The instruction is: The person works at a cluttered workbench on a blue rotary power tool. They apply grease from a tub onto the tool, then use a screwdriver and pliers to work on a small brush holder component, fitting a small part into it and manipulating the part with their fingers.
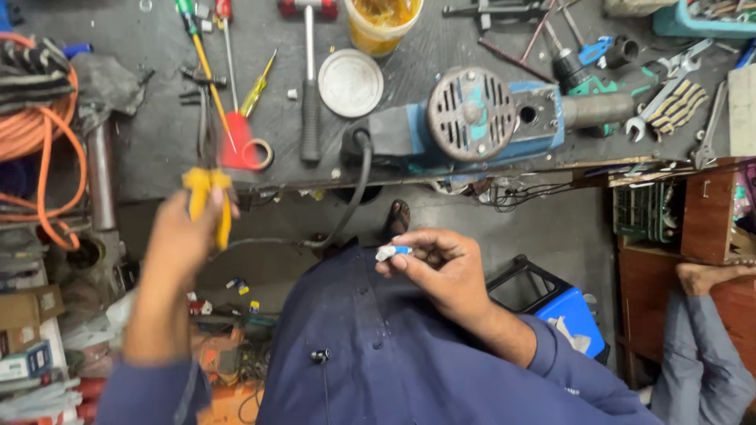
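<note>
My left hand (179, 240) grips a pair of pliers with yellow handles (209, 195), jaws pointing up toward the bench edge. My right hand (439, 264) is held in front of my blue shirt and pinches a small white and blue part (392, 252) between thumb and fingers. On the dark workbench (157, 149) above lies a blue electric power tool (472, 122) with a round grey vented housing and a black cable hanging down.
A hammer (310, 94), screwdrivers (258, 85), a tape roll (257, 154), a round lid (350, 83) and a yellow tub (383, 22) lie on the bench. Wrenches (660, 101) at right, orange hose (43, 134) at left. Another person's foot (713, 277) rests at right.
</note>
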